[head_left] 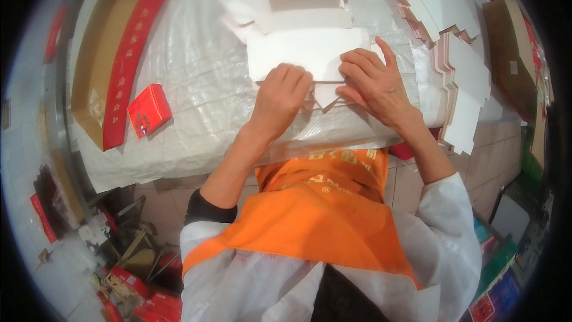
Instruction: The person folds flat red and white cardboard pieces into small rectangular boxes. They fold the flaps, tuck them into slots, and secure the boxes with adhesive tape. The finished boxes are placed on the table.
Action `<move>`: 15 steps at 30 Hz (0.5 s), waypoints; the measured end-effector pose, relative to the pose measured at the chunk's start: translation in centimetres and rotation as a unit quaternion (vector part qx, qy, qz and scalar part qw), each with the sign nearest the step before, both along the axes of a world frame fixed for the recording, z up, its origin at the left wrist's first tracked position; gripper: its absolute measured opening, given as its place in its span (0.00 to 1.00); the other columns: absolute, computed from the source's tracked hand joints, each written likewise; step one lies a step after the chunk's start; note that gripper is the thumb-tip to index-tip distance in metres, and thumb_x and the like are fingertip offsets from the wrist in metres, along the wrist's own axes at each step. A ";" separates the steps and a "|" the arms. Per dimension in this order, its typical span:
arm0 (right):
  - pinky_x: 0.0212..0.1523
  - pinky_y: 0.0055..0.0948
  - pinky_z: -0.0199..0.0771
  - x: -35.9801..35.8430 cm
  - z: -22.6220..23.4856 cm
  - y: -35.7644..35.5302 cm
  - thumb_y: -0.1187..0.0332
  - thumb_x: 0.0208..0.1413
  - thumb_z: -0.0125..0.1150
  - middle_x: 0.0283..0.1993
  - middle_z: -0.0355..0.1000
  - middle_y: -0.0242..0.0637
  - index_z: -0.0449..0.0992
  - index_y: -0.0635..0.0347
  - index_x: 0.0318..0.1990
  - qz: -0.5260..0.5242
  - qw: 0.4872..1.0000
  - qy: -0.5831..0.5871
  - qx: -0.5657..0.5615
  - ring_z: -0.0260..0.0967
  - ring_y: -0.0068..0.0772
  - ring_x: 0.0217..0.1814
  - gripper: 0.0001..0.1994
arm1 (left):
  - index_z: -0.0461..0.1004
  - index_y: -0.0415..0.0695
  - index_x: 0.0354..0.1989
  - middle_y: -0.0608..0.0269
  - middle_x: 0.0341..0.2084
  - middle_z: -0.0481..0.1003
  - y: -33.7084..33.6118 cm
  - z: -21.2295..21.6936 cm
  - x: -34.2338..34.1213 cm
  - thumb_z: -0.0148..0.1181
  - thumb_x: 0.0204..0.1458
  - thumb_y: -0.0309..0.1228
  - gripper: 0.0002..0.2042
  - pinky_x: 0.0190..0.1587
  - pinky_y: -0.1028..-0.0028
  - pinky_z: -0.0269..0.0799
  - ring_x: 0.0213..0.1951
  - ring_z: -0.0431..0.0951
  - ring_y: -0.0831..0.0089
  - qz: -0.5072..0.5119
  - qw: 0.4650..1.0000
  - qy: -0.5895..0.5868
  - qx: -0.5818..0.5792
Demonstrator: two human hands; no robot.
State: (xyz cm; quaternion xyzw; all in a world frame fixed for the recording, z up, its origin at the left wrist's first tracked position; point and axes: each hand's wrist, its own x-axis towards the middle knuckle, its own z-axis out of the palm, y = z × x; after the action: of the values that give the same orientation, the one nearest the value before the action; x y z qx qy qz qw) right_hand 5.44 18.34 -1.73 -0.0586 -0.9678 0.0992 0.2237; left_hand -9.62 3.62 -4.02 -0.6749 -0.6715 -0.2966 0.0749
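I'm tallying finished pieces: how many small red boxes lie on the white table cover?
1. The small red box lies alone on the table cover, to the left of the left hand, beside a long red strip. Others may be hidden under the card stacks.

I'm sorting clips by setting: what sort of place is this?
Probably a small box-folding workshop. Both hands, left hand and right hand, press a white card blank on a covered table, with stacked blanks and a red box nearby.

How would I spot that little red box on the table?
Start at the table with its white woven cover. Left of the left hand lies the small red box, beside a long cardboard tray. It is the only small closed red thing there.
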 end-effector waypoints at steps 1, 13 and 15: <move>0.53 0.39 0.56 -0.4 0.0 -0.3 0.70 0.37 0.61 0.37 0.66 0.32 0.66 0.56 0.31 0.015 1.000 -0.003 -0.013 0.63 0.32 0.44 0.12 | 0.66 0.39 0.28 0.60 0.26 0.65 0.0 0.1 0.0 0.53 0.32 0.21 0.10 0.32 0.71 0.65 0.31 0.67 0.65 -0.001 1.000 -0.006 -0.006; 0.31 0.30 0.64 -2.3 -0.6 -0.2 0.70 0.38 0.59 0.29 0.62 0.34 0.66 0.59 0.28 0.052 0.998 0.000 -0.046 0.61 0.35 0.33 0.09 | 0.67 0.41 0.28 0.60 0.25 0.67 1.0 1.1 -1.5 0.52 0.37 0.22 0.06 0.34 0.68 0.64 0.31 0.66 0.62 -0.028 0.988 -0.089 -0.119; 0.31 0.30 0.64 -2.4 -0.7 0.0 0.70 0.39 0.58 0.29 0.62 0.34 0.66 0.59 0.28 0.056 0.997 -0.014 -0.045 0.61 0.35 0.32 0.09 | 0.69 0.42 0.29 0.59 0.25 0.68 1.2 1.6 -1.7 0.53 0.41 0.21 0.06 0.36 0.68 0.63 0.33 0.67 0.60 -0.029 0.979 -0.129 -0.155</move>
State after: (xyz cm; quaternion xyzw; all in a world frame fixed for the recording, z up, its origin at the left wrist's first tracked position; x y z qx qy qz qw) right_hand 3.03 18.36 -2.43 -0.0155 -0.9673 0.1540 0.2012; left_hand -11.34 4.84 -2.37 -0.6534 -0.6935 -0.2759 -0.1262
